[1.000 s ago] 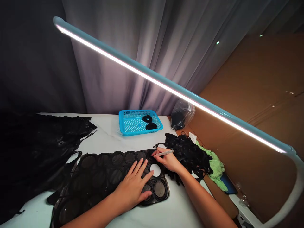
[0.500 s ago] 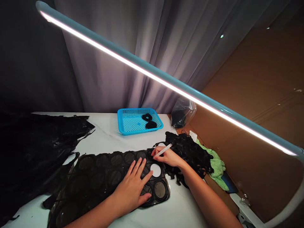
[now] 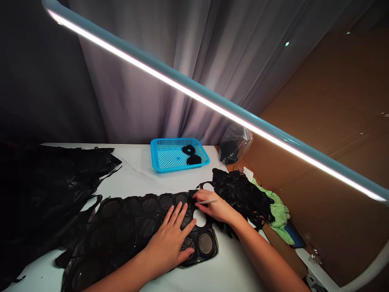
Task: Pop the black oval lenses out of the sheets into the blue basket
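Note:
A black rubber-like sheet (image 3: 139, 211) with rows of ring-edged round cells lies on the white table. My left hand (image 3: 172, 231) rests flat on its right part, fingers spread. Just right of it, my right hand (image 3: 215, 207) is closed in a pinch on a thin, flat, pale tool (image 3: 207, 202) whose exact kind I cannot make out. The tool's tip and the cell at the sheet's upper right edge are hidden by the fingers. Below that hand, one cell is a white hole (image 3: 199, 219) showing the table; a dark disc (image 3: 205, 243) fills the cell nearer me.
A blue basket (image 3: 154, 160) holding black rings stands at the back. Black scraps (image 3: 240, 194) are heaped on the right, beside a green cloth (image 3: 279, 217) and a clear plastic bag (image 3: 237, 144). More black sheets (image 3: 45, 202) cover the left. A lit tube lamp (image 3: 212, 107) crosses overhead.
My right hand has turned slightly, so the tool now shows as a thin edge and not its broad face. My left hand stays put on the sheet.

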### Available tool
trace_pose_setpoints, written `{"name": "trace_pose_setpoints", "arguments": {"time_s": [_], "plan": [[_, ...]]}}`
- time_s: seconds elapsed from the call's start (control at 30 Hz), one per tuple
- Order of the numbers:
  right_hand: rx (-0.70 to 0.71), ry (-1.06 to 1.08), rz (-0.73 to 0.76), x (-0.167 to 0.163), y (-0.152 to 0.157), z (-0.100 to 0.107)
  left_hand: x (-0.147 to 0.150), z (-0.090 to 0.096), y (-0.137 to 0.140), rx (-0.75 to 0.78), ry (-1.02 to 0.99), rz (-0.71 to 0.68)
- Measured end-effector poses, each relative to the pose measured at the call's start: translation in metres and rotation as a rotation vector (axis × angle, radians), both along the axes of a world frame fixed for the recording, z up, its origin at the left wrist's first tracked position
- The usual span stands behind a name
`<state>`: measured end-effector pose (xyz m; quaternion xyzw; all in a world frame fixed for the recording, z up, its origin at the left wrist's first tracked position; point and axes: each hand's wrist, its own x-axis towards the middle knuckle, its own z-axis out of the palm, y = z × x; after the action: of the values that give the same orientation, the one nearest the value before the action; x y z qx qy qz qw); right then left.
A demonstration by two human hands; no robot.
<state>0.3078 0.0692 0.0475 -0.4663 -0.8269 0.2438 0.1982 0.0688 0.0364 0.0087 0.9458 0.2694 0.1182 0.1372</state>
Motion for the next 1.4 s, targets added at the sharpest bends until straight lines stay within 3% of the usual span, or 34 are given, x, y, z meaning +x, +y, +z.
{"name": "trace_pose_setpoints", "arguments": {"time_s": [0.07, 0.17, 0.23, 0.3, 0.5, 0.63, 0.77, 0.93, 1.0, 1.07, 1.17, 1.4], "plan": [[0.107, -0.138, -0.041, 0.003, -0.001, -0.002, 0.0, 0.0, 0.0, -0.006, -0.005, -0.001], [0.264, -0.244, -0.342, 0.023, 0.009, 0.003, 0.001, 0.002, -0.001, -0.004, -0.02, -0.001], [0.346, -0.212, -0.572, 0.038, 0.018, 0.009, 0.001, 0.004, -0.003, 0.006, -0.017, -0.004], [0.355, -0.121, -0.644, 0.042, 0.024, 0.015, -0.001, 0.006, -0.003, 0.023, -0.018, -0.004], [0.088, 0.141, -0.239, -0.017, 0.013, 0.007, -0.022, 0.004, 0.008, 0.127, 0.007, 0.13], [0.016, 0.187, -0.072, -0.044, 0.005, -0.005, -0.032, 0.001, 0.009, 0.169, 0.022, 0.133], [0.047, 0.081, -0.097, -0.034, 0.01, -0.008, -0.033, 0.003, 0.005, 0.172, 0.025, 0.139], [0.33, -0.129, -0.476, -0.009, 0.021, -0.001, -0.032, 0.003, 0.005, 0.169, 0.039, 0.144], [0.381, -0.079, -0.461, -0.01, 0.02, 0.001, -0.032, 0.002, 0.005, 0.166, 0.043, 0.144], [0.329, -0.017, -0.31, -0.019, 0.014, 0.001, -0.032, 0.001, 0.005, 0.169, 0.032, 0.148], [0.13, 0.052, -0.108, -0.037, 0.005, -0.004, -0.032, -0.002, 0.004, 0.18, -0.003, 0.157], [-0.153, 0.278, -0.064, -0.042, 0.007, -0.007, -0.032, -0.001, 0.004, 0.175, 0.003, 0.151]]}}
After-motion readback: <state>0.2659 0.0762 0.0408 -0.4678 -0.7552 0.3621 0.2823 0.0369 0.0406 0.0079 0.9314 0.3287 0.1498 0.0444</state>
